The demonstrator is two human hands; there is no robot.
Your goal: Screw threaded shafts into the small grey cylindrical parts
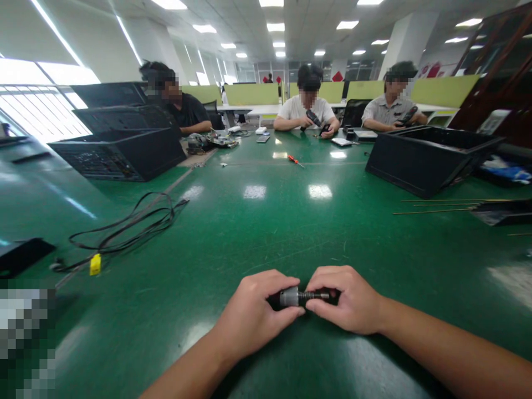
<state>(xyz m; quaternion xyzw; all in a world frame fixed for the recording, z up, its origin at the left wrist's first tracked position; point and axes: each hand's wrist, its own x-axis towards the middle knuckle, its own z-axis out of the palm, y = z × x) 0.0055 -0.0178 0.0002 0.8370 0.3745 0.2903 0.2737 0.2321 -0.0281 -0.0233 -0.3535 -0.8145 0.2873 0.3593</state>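
My left hand [261, 307] is closed round the left end of a black tool with a silver collar [291, 296]. On the other end, my right hand [351, 299] grips a dark part, thumb and fingers pressed against it. A ribbed metal shaft shows between the two hands, lying level just above the green table [266, 233]. The fingers cover both ends, so the exact kind of tool cannot be made out.
A coiled black cable [137, 221] with a yellow tag [95, 265] lies left. Black computer cases stand left [120, 152] and right [428, 158]. A red-handled screwdriver [293, 160] lies farther off, thin rods [436, 211] at right. Three people sit across the table.
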